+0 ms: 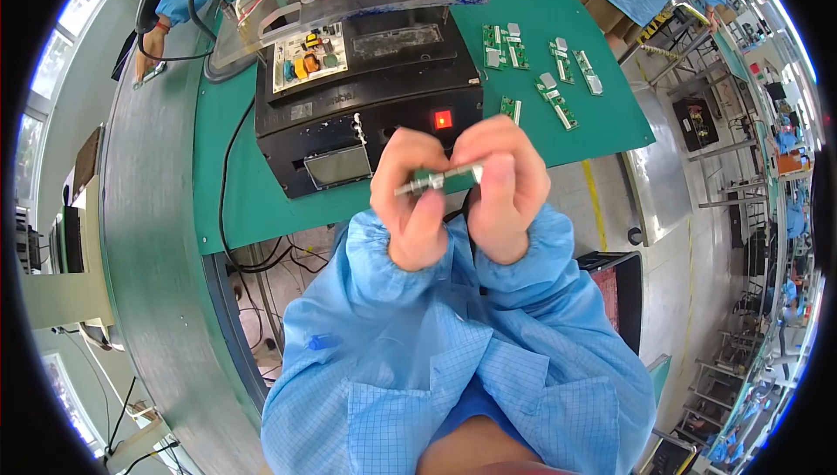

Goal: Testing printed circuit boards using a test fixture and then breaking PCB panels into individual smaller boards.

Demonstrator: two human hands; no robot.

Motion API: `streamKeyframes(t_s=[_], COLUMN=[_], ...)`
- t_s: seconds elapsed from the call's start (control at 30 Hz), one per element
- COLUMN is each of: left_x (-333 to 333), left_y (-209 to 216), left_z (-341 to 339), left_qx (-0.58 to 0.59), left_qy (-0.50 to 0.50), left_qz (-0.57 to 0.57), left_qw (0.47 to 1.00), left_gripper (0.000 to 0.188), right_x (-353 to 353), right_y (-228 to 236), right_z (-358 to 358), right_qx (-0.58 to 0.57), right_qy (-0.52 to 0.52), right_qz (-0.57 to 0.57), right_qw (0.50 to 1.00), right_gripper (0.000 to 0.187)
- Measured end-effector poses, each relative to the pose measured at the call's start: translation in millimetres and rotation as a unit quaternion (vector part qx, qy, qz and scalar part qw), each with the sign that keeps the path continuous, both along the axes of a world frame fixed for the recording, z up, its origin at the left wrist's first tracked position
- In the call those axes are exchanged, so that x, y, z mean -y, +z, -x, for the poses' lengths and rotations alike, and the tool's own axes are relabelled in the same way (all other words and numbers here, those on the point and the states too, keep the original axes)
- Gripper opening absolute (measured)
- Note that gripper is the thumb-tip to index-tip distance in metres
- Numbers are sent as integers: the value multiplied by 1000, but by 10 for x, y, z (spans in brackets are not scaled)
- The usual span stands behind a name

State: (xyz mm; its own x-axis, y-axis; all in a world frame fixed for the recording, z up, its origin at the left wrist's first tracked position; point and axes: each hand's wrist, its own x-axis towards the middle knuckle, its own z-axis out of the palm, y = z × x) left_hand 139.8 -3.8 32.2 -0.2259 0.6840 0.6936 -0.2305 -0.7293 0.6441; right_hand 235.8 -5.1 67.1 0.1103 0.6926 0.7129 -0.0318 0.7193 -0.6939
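Between both hands I hold a small green circuit board (430, 183), seen nearly edge-on, with a pale part at its right end. My left hand (410, 205) pinches the board's left part between thumb and fingers. On its right end, my right hand (503, 183) closes with thumb and curled fingers. Both hands are raised in front of the black test box (375, 91), which has a lit red switch (443, 119) and a small display (338, 166). A larger board with coloured components (309, 57) rests on the box.
Several small green boards (558, 102) lie on the green table mat (610, 126) to the right. A clear plastic plate with wires (366, 4) sits over the box. At the far left, a co-worker's hand (150, 46) is near another board on the long bench (157, 257).
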Motion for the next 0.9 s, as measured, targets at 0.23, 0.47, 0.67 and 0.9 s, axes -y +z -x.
streamKeyframes(t_s=[0.23, 0.47, 0.67, 0.9], left_x=[100, 209, 199, 169], left_y=[268, 648, 774, 863], left_z=[33, 114, 157, 236], left_qx=[15, -30, -46, -91], left_qy=[75, 140, 111, 88], left_qz=[-158, -317, -340, -295], left_qw=[984, 938, 933, 947], left_gripper=[39, 73, 76, 79], right_x=[282, 482, 476, 394], right_y=[113, 470, 608, 674], right_z=[281, 296, 180, 152], right_qx=[-138, -180, -90, -63], right_qy=[-7, 19, 65, 75], right_qz=[-228, -323, -327, -241], right_qw=[964, 929, 938, 966], right_gripper=[38, 61, 60, 53])
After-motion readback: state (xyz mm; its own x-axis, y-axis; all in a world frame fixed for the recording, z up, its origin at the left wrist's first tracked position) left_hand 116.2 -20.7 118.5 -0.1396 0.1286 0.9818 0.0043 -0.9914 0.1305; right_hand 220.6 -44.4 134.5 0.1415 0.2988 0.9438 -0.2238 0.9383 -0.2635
